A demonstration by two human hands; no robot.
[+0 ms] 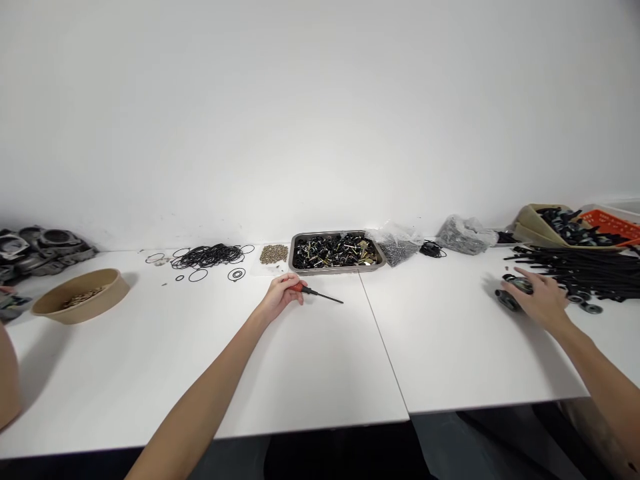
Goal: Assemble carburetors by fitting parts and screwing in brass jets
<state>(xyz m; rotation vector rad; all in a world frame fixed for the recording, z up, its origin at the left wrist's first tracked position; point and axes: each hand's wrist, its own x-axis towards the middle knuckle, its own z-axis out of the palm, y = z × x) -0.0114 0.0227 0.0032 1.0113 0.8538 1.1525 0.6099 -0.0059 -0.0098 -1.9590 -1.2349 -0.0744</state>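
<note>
My left hand (283, 296) is closed around the red handle of a screwdriver (320, 294), whose dark shaft points to the right just above the white table. In front of it stands a metal tray (336, 270) full of small black and brass-coloured screw-like parts. Far to the right, my right hand (543, 301) has its thumb and fingers around a dark part with rounded ends (507, 300), low over the tabletop. The palm side and part of that piece are hidden. Beside this hand lie small dark rings (593, 309) and a heap of black rods (590, 267).
Left of the tray are small brass-coloured pieces (273, 254) and black rubber rings (210, 256). A tan bowl (117, 290) and grey metal housings (45, 250) stand further left, by another person's arm (6, 380). Plastic bags (465, 235) and an orange basket (613, 225) sit along the wall.
</note>
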